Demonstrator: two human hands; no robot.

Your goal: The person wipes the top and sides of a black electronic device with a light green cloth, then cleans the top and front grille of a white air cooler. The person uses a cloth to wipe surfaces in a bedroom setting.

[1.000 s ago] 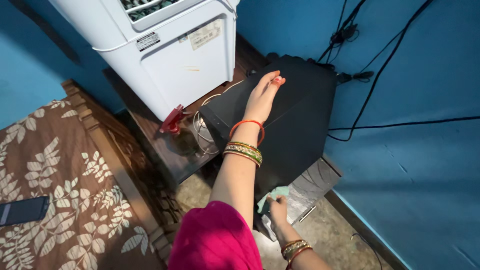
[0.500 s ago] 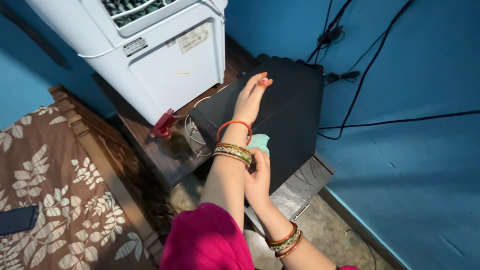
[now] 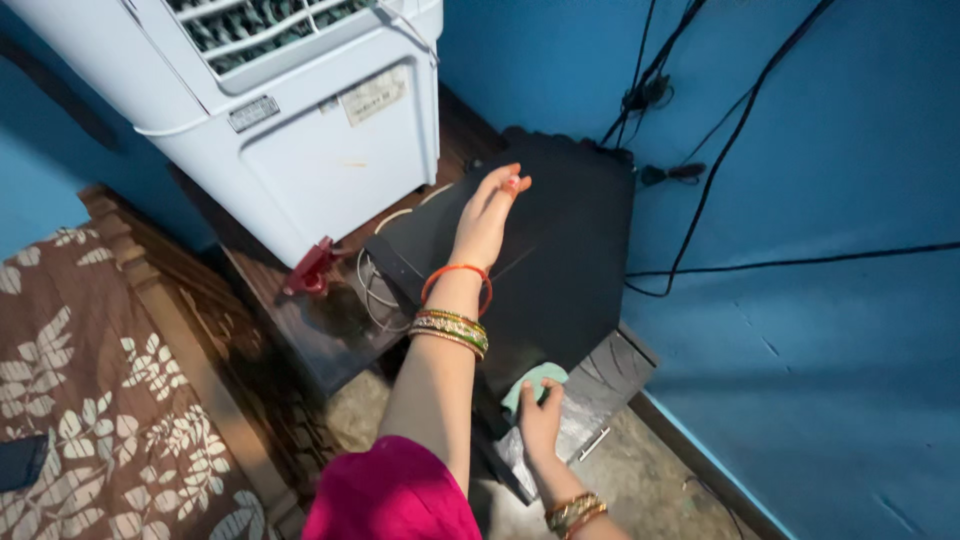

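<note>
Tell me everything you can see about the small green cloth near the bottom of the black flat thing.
The cloth is small, pale mint green and looks soft, bunched into a rounded wad. It sits at the lower edge of the black flat panel, where that edge meets the grey slab beneath. The right hand presses on it from below, fingers covering its lower part, so only the top shows. The left hand rests flat higher up on the panel, away from the cloth.
</note>
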